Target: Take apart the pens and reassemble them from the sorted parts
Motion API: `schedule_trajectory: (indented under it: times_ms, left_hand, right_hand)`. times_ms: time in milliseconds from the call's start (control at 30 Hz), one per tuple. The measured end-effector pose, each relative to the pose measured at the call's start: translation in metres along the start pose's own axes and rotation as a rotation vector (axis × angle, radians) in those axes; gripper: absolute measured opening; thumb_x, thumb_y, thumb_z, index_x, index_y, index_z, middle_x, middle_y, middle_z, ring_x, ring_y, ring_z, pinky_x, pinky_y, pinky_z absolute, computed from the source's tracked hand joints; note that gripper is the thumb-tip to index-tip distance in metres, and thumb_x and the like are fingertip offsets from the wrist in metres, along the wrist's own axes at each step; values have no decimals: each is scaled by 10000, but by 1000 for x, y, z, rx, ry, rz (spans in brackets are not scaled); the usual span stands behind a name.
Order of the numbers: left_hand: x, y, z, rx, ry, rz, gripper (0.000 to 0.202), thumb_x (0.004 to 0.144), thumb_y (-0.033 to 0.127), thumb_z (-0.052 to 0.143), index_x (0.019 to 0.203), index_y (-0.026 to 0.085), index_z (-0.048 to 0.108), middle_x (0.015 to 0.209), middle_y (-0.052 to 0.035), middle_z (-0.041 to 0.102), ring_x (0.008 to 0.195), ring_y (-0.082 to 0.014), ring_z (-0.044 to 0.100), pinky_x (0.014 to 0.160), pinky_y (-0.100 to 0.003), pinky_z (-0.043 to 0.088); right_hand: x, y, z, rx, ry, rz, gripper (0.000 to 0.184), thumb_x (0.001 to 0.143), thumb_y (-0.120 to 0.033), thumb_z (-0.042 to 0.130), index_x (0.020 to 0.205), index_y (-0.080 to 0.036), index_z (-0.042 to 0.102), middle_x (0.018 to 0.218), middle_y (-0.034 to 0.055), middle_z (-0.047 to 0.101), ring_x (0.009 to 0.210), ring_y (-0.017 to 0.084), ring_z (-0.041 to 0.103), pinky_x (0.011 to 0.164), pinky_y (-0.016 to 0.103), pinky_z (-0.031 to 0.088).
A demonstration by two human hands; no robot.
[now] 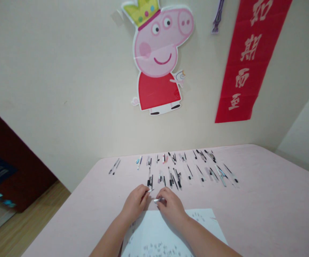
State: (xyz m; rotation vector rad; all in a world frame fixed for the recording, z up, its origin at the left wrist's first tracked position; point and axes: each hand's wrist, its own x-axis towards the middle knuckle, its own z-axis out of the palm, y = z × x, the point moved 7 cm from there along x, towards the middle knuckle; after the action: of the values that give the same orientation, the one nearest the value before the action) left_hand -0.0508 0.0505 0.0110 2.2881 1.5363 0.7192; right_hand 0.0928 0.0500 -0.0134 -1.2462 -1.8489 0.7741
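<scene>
My left hand (135, 202) is closed around a slim white pen part (150, 191) whose dark tip points right. Just across from it, my right hand (172, 205) pinches a pale, silvery pen piece (155, 201); whether it is a cap or a barrel is too small to tell. The two pieces are apart, with a small gap between them. Both hands are above the near part of the pen rows, over the top edge of a white sheet of paper (156, 233) with handwriting on it. My fingers hide part of each piece.
Pens and pen parts (176, 178) lie in two rows on the pink-covered table (272, 207). Two slim pens (114, 166) lie apart at the left. Behind the table rises a wall with a cartoon pig cutout (158, 89) and a red banner (246, 64).
</scene>
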Motion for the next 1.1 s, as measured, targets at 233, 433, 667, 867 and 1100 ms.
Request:
schedule_trajectory:
  times_ms: [233,433,667,867,1100]
  left_hand:
    - [-1,17,0,4,-67,33,159,880,227,424,886,193,580,867,-47,584,798,-179,547,714,-284,417]
    - [-2,26,2,-28,-112,53,153,870,232,453,870,191,600,855,-31,563,789,-163,540,697,-256,404]
    - [0,13,-4,-23,-138,32,153,847,192,450,875,200,600,891,-30,581,818,-160,549,725,-249,409]
    - [3,-14,-20,46,-173,-63,128,784,192,489,831,192,608,852,-35,615,804,-171,565,725,-255,411]
    - [-2,-52,-38,109,-185,-176,141,770,199,489,822,187,620,862,-47,626,834,-192,566,744,-278,409]
  right_hand:
    - [2,4,-5,91,88,40,202,725,-137,565,914,-201,589,873,9,593,646,142,525,645,273,402]
    - [2,-4,-7,143,75,-62,141,756,-126,551,835,-195,645,844,28,603,727,162,547,680,269,414]
    - [3,1,-9,182,134,-61,122,764,-130,523,770,-190,629,809,25,589,679,153,528,641,259,400]
    - [6,20,-11,255,246,44,121,776,-212,493,767,-181,610,737,16,562,601,153,503,565,255,381]
    - [6,27,-15,306,308,109,179,794,-324,487,754,-185,592,705,19,557,624,171,509,590,270,399]
